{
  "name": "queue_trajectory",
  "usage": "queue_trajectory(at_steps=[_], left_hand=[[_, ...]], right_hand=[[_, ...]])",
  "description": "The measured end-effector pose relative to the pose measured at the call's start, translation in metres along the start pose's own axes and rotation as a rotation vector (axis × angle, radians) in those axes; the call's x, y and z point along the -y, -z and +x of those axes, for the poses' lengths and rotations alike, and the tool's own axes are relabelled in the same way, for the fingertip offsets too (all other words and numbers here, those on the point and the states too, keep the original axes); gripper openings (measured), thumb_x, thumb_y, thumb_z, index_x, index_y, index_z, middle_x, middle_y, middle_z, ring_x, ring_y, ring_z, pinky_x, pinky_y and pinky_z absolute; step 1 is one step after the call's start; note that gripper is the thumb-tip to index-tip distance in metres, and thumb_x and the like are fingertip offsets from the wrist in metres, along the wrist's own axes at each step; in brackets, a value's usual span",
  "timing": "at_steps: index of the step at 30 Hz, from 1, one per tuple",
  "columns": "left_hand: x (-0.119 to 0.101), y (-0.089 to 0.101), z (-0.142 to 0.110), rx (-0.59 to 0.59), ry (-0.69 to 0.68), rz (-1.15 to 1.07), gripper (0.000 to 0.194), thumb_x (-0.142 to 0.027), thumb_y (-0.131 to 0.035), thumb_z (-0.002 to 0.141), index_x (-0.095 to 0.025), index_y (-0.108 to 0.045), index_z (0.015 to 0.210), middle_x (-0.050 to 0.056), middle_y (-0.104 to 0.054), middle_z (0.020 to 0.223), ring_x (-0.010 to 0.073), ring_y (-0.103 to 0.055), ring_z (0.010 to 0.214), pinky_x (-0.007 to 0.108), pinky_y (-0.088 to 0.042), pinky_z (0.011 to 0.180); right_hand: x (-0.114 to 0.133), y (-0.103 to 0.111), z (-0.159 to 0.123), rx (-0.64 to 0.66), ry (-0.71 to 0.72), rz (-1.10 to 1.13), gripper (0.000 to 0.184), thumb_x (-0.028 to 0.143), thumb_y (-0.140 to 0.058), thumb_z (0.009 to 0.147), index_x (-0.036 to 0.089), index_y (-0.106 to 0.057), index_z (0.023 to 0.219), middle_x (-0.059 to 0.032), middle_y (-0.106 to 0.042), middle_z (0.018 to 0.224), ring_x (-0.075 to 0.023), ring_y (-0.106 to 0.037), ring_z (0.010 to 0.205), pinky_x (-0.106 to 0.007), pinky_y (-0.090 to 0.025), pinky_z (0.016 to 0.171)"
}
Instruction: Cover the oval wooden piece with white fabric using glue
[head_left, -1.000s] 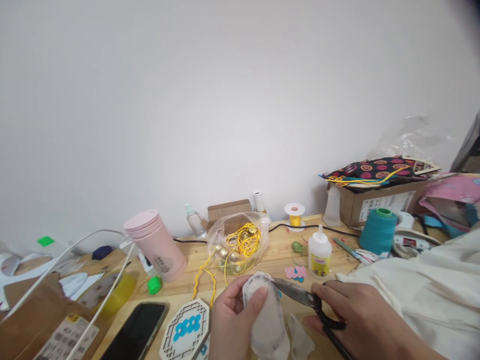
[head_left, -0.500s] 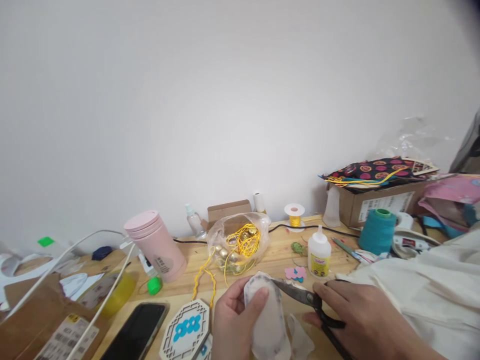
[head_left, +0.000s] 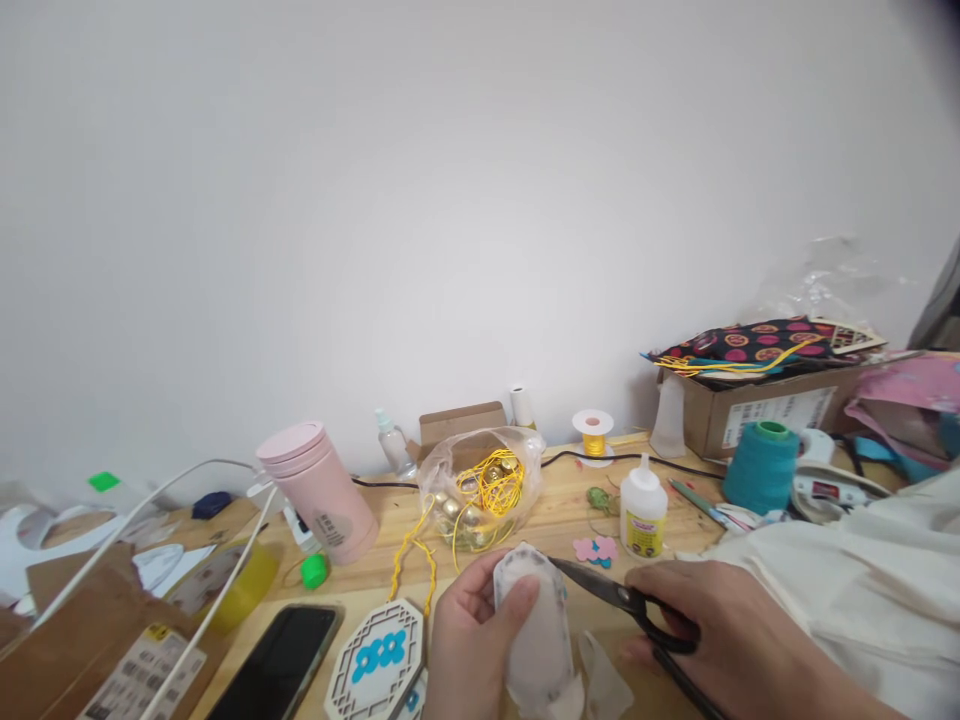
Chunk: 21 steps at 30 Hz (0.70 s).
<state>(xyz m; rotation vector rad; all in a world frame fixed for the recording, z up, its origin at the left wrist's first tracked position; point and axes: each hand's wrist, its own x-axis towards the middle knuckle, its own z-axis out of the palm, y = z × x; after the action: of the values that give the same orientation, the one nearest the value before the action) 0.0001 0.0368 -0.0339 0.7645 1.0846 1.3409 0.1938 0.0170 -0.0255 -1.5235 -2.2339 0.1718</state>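
Observation:
My left hand [head_left: 469, 645] holds a whitish, octagon-shaped translucent piece [head_left: 534, 630] upright near the bottom edge, thumb pressed on its face. My right hand [head_left: 731, 640] grips black scissors [head_left: 626, 603], their blades pointing left and meeting the piece's upper right edge. A white offcut [head_left: 604, 680] lies on the wooden table [head_left: 559, 505] just below the scissors. A wooden octagon ornament with a blue flower centre [head_left: 379, 658] lies left of my left hand.
A pink tumbler [head_left: 319, 492], a black phone [head_left: 277, 665], a clear bag of gold bells and yellow cord [head_left: 480, 487], a glue bottle [head_left: 643, 505], a teal thread cone [head_left: 760, 468], cardboard boxes [head_left: 757, 410] and cream cloth [head_left: 862, 580] crowd the table.
The view has shifted slightly, so everything sits a little to the right. Both hands keep their hold, with the scissors still at the piece's edge.

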Motion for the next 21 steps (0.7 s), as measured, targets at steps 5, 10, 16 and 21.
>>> queue_trajectory(at_steps=[5, 10, 16, 21], left_hand=[[-0.003, 0.004, 0.003, 0.028, 0.057, -0.115, 0.036, -0.019, -0.078, 0.053, -0.013, -0.064, 0.086, 0.004, -0.070, 0.066, 0.0120, -0.060, 0.051, 0.020, -0.046, 0.050], [-0.014, 0.007, 0.003, 0.347, 0.402, -0.343, 0.036, -0.022, -0.077, 0.056, -0.015, -0.066, 0.090, -0.004, -0.055, 0.051, 0.0017, -0.044, 0.038, 0.009, -0.027, 0.033], [-0.004, 0.017, 0.003, 0.523, 0.836, -0.181, 0.019, -0.028, -0.061, 0.074, -0.016, -0.065, 0.088, -0.006, -0.047, 0.044, 0.0036, -0.034, 0.027, 0.015, -0.024, 0.026], [0.021, 0.019, 0.005, 0.425, 0.724, -0.153, 0.023, -0.028, -0.051, 0.082, -0.019, -0.054, 0.103, 0.005, -0.060, 0.097, 0.0164, -0.059, 0.076, 0.033, -0.051, 0.062]], right_hand=[[-0.006, 0.003, 0.002, 0.103, -0.042, 0.183, 0.010, 0.030, -0.062, 0.068, 0.023, -0.058, 0.062, 0.0040, -0.057, 0.054, -0.0145, -0.048, 0.048, -0.022, -0.030, 0.043], [-0.011, -0.006, 0.000, 0.085, -0.043, 0.627, 0.015, 0.035, -0.058, 0.071, 0.021, -0.058, 0.075, 0.0054, -0.048, 0.054, -0.0123, -0.041, 0.048, -0.022, -0.026, 0.042], [0.004, -0.003, 0.001, 0.024, -0.091, 1.034, 0.016, 0.025, -0.065, 0.065, 0.018, -0.055, 0.074, 0.0034, -0.057, 0.064, -0.0122, -0.050, 0.057, -0.021, -0.038, 0.052], [0.021, -0.002, 0.000, 0.033, -0.177, 1.178, 0.019, 0.014, -0.067, 0.057, 0.018, -0.058, 0.073, 0.0044, -0.057, 0.063, -0.0117, -0.054, 0.056, -0.020, -0.040, 0.051]])
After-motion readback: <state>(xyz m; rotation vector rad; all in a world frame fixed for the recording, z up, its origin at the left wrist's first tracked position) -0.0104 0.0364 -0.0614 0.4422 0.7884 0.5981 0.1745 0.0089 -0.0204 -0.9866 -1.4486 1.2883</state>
